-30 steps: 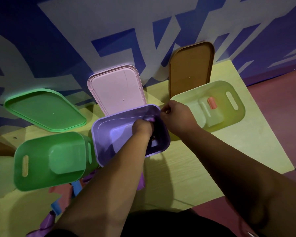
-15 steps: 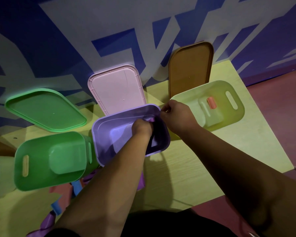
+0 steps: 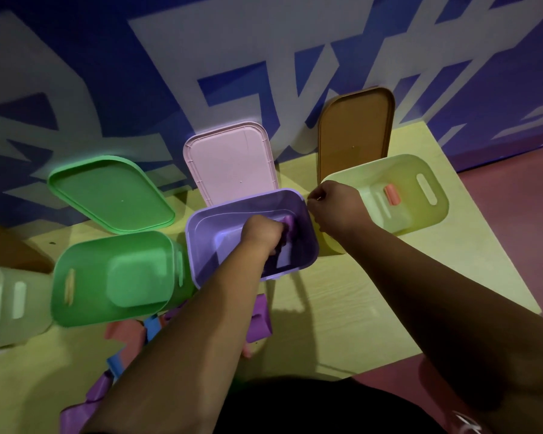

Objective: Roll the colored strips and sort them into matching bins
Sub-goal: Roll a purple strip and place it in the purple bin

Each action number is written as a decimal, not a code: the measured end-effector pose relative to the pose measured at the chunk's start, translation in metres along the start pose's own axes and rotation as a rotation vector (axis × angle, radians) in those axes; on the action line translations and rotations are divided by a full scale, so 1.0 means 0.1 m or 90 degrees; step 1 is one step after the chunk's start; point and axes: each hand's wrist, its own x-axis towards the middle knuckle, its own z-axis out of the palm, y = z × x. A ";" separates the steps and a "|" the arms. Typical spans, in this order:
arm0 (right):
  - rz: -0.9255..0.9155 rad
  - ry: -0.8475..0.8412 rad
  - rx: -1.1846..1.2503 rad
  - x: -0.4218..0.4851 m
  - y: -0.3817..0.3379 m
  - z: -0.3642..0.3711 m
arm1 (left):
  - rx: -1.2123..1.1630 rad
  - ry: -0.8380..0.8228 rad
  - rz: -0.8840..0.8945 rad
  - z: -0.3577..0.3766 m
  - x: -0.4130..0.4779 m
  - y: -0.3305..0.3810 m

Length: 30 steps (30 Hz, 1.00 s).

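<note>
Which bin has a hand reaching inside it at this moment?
The purple bin, in the middle: the left hand is inside it, gripping a purple roll. The green bin and yellow-green bin have none.

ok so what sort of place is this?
Probably an indoor play or activity corner, not certain: small wooden table against a blue-and-white mural wall, pastel plastic bins on it, reddish floor.

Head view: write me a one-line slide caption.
The left hand holds a purple roll inside the purple bin while the right hand grips its rim.
</note>
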 end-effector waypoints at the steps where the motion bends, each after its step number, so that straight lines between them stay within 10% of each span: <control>1: -0.009 0.005 -0.013 -0.04 -0.03 -0.01 | -0.021 0.003 0.012 -0.06 -0.08 0.01; 13: -0.139 -0.035 -0.041 -0.80 -0.53 0.23 | -0.231 0.027 0.142 -0.74 -1.13 -0.45; 30: -0.078 -0.389 0.073 -1.60 -0.29 1.35 | -0.242 0.184 0.077 -0.99 -1.26 -2.15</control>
